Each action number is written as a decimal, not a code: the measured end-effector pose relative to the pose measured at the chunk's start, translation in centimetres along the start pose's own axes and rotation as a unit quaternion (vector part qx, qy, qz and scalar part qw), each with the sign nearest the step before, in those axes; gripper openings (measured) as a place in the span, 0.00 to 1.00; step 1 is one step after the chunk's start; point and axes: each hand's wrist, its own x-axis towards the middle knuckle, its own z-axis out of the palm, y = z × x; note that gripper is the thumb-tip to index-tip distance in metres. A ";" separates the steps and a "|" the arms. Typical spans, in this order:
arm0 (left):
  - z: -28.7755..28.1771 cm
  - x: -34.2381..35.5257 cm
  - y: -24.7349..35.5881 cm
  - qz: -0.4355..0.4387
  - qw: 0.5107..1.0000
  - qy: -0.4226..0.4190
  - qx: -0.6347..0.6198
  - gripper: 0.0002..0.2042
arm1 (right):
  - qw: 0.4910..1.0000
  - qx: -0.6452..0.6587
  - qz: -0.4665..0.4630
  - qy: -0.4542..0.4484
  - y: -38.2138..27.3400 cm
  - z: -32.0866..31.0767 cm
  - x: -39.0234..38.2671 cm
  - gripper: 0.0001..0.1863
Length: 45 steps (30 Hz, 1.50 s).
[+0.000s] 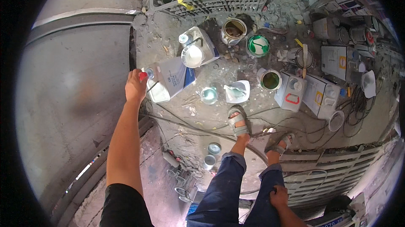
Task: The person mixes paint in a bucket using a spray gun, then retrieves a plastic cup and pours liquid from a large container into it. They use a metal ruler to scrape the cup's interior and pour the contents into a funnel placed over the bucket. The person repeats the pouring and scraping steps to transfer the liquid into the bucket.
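Observation:
My left hand (pixel 135 85) has its fingers closed on a red cap (pixel 143 75) at the spout of a rectangular can (pixel 172 78) with a blue label. My right hand (pixel 279 196) rests on my knee with loosely bent fingers and shows no object in it. Just beyond that can stands a second rectangular can (pixel 206 50). A round cup of white liquid (pixel 193 56) sits on top of it. To the right on the ground are a cup of pale green liquid (pixel 209 95) and a cut-open white plastic container (pixel 237 91).
Open paint tins, one with brown paint (pixel 233 31), one green and white (pixel 257 45), stand beyond my feet. A grey plastic crate (pixel 215 4) holds more tins. At right are rectangular cans (pixel 291 92) and loose cables (pixel 358 113). A large grey panel (pixel 80 100) borders the left.

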 end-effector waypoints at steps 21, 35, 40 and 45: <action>3.2 2.0 -3.5 -0.433 0.853 0.030 -0.290 0.09 | 1.000 -0.014 -0.010 -0.002 -1.1 0.1 -0.3 0.20; 1.4 2.6 -3.9 -0.373 0.904 -0.068 -0.198 0.09 | 1.000 -0.006 -0.009 0.006 -0.9 -0.2 -0.1 0.20; -0.2 1.9 -6.0 -0.417 0.663 0.016 -0.621 0.07 | 0.999 0.006 -0.028 0.034 -0.8 0.3 -0.2 0.18; -1.8 -2.9 1.1 -0.254 0.840 -0.104 -0.468 0.06 | 0.999 0.010 -0.007 0.038 -0.3 1.3 -0.3 0.18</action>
